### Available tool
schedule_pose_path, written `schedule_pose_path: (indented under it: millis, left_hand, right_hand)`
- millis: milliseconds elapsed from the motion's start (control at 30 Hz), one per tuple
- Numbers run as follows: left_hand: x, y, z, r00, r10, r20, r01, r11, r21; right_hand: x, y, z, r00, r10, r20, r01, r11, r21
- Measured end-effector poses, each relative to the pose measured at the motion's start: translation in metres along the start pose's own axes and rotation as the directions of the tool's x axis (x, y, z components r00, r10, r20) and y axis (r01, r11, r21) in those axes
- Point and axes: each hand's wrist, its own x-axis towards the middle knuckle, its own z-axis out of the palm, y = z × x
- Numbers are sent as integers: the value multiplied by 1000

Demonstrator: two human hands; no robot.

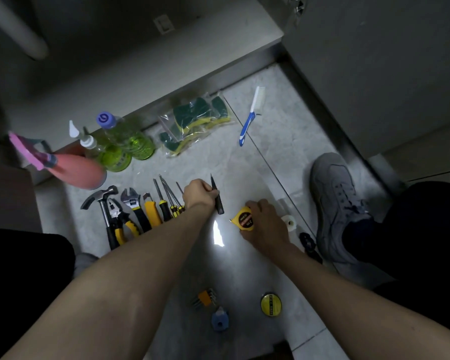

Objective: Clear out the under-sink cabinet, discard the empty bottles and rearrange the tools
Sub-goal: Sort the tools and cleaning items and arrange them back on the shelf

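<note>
Down low, the left hand (198, 192) clenched a thin dark pointed tool (217, 197); right hand (264, 220) fingers gripped a round yellow tape measure (244, 219)

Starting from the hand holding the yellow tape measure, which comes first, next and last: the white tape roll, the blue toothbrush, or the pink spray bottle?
From the right hand on the tape measure:
1. White tape roll, on the floor just to the hand's right.
2. Blue toothbrush, farther off, up by the cabinet edge.
3. Pink spray bottle, farthest, far left past the row of tools.
</note>
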Motion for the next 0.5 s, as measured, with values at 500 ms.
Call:
schedule_pose_path:
  millis: [500]
  left_hand:
    - [-11, -1, -2, 1000, -14, 16, 14, 1000, -19]
  right_hand:
    - [20, 1, -5, 990, 87, -110, -69, 985, 156]
